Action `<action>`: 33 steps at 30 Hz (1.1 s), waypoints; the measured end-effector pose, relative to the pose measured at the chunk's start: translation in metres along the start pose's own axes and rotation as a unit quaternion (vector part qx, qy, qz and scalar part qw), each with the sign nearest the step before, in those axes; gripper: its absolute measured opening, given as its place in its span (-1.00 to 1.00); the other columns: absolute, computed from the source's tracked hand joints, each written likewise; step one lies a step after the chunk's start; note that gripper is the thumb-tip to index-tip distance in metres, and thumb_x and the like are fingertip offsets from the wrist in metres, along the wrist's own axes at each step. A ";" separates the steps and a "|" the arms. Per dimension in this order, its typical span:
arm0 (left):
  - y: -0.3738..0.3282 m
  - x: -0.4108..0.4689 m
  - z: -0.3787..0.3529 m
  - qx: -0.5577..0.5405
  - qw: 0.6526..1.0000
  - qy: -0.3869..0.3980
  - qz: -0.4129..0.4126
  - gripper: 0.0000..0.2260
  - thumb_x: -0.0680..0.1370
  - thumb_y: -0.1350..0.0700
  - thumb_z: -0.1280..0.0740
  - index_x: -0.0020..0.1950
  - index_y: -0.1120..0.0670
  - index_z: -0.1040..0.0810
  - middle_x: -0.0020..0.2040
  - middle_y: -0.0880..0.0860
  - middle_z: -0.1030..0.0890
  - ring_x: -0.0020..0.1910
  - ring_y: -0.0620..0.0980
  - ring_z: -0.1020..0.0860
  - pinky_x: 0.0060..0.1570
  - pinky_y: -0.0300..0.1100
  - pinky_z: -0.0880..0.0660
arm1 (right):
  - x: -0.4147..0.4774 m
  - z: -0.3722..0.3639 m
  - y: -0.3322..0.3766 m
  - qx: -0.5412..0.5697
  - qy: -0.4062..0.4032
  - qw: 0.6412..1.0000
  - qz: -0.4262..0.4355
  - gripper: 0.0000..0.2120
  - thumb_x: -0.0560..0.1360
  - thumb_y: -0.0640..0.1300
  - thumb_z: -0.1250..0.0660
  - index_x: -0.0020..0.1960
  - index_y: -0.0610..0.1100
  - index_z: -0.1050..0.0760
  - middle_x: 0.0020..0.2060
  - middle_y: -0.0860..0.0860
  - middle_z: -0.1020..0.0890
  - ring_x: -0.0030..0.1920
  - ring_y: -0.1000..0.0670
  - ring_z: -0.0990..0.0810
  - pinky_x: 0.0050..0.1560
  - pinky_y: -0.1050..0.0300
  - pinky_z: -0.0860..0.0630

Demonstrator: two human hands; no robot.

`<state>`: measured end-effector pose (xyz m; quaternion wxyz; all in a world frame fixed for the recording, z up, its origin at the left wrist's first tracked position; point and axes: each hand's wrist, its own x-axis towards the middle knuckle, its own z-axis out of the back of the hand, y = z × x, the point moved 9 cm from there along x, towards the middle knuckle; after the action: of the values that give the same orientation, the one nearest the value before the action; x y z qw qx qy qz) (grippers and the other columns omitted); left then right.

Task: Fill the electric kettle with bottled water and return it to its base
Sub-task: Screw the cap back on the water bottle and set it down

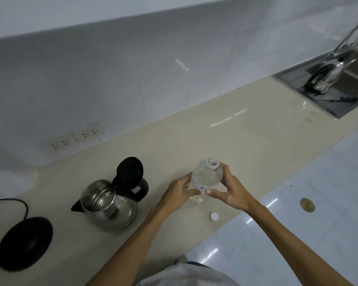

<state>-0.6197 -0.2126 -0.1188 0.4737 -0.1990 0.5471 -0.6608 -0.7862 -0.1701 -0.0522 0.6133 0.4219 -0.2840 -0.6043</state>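
Observation:
A clear plastic water bottle [207, 176] stands upright on the beige counter [236, 141] with its cap off. My left hand [179, 195] grips its left side and my right hand [229, 190] grips its right side. The white cap [214, 216] lies on the counter just in front of the bottle. To the left stands the steel electric kettle [110, 205], its black lid [129, 172] flipped up and open. The round black kettle base [24, 242] sits further left, apart from the kettle, with its cord [13, 202] curling behind.
Two wall sockets [77, 137] sit low on the white tiled wall behind the kettle. At the far right a steel sink [328, 85] holds a glass pot under a tap. The counter's front edge runs diagonally beside a glossy floor with a brass drain [307, 205].

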 end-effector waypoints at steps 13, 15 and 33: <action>-0.001 -0.007 0.004 -0.002 1.000 -0.015 0.018 -0.04 0.37 -0.01 -0.71 0.67 -0.03 -0.28 0.51 0.01 -0.53 0.43 -0.01 -0.52 0.34 -0.13 -0.46 | -0.033 -0.086 -0.133 -0.277 0.079 0.936 -0.201 -0.66 0.61 -0.02 -0.35 0.30 -0.16 -0.43 0.22 -0.16 -0.46 0.10 -0.21 -0.62 0.14 0.05 -0.56; -0.006 -0.009 0.007 -0.002 1.000 -0.027 0.011 -0.05 0.37 -0.03 -0.70 0.66 -0.03 -0.29 0.53 0.01 -0.51 0.43 -0.01 -0.51 0.35 -0.12 -0.46 | -0.030 -0.083 -0.128 -0.290 0.073 0.936 -0.186 -0.75 0.62 -0.09 -0.31 0.22 -0.21 -0.47 0.18 -0.19 -0.51 0.07 -0.21 -0.62 0.12 0.04 -0.57; -0.085 0.014 0.017 0.010 0.997 -0.020 -0.077 -0.24 0.31 -0.18 -0.66 0.47 -0.21 -0.49 0.37 -0.24 -0.61 0.37 -0.28 -0.53 0.36 -0.18 -0.44 | 0.025 0.054 0.162 -0.391 0.082 0.912 0.089 -0.71 0.51 -0.21 -0.50 0.22 -0.09 -0.65 -0.03 -0.03 -0.70 -0.04 -0.02 -0.68 -0.02 0.15 -0.58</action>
<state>-0.6480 -0.2370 -0.0391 0.4340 -0.2488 0.5143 -0.6965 -0.7481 -0.2179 0.1092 0.8017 0.1689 -0.0101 -0.5732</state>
